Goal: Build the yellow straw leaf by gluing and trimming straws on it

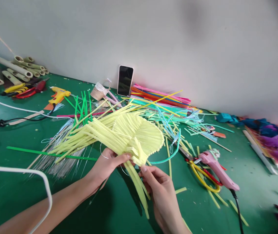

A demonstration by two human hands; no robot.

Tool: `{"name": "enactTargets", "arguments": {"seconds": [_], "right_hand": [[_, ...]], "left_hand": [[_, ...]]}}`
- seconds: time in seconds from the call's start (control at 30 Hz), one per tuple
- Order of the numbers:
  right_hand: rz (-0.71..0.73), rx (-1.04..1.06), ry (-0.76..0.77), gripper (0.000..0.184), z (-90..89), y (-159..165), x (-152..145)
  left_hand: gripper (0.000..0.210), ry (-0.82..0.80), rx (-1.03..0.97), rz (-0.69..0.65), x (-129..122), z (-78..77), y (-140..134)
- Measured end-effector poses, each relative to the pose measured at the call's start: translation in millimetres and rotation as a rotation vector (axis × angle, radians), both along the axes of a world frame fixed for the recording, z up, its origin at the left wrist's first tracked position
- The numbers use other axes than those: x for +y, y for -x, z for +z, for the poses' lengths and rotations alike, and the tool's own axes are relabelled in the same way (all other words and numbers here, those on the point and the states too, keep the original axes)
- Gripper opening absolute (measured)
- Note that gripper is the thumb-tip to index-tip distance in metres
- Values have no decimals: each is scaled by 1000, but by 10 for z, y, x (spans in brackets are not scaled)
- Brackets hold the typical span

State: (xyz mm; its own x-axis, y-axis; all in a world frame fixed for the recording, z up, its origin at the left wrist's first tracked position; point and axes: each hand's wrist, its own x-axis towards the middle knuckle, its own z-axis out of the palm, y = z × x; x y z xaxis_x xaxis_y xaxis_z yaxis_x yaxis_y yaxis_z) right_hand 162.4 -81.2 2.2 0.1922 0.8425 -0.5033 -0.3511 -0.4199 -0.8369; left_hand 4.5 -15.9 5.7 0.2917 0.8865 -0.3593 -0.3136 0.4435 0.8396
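Observation:
A pale yellow leaf-shaped piece made of pipe cleaners (141, 131) is raised over the table in front of me, its rounded side away from me. My left hand (111, 161) is closed on its lower left part, thumb on top, where a bunch of loose pipe cleaner ends (104, 131) fans out to the left. The fingers of my right hand (159, 188) pinch the narrow near tip. More yellow ends (139, 188) hang down between my hands. The fingers under the piece are partly hidden.
Thin metal wires (63, 159) and green pipe cleaners (85, 105) lie left. Scissors (202, 175) and a pink glue gun (219, 169) lie right. A yellow glue gun (59, 94), pliers (33, 91) and bamboo tubes (19, 70) are farther left. A phone (125, 80) leans on the wall.

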Motion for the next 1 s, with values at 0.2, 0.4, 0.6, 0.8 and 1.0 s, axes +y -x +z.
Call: {"name": "enactTargets", "arguments": {"seconds": [0.2,0.4,0.6,0.8,1.0], "right_hand": [[21,52,40,38,7,-43,-14],[-13,79,48,42,43,-76,-18],[116,83,30,36,121,-50,-11],[278,90,-23,35,131,53,-42],[549,-430,-129,48,350,-386,7]], "left_hand": [[32,64,-31,-1,18,52,8],[24,88,-50,80,36,35,41],[23,107,-100,90,33,58,49],[24,123,-106,105,52,59,38],[29,141,-110,121,62,24,60]]}}
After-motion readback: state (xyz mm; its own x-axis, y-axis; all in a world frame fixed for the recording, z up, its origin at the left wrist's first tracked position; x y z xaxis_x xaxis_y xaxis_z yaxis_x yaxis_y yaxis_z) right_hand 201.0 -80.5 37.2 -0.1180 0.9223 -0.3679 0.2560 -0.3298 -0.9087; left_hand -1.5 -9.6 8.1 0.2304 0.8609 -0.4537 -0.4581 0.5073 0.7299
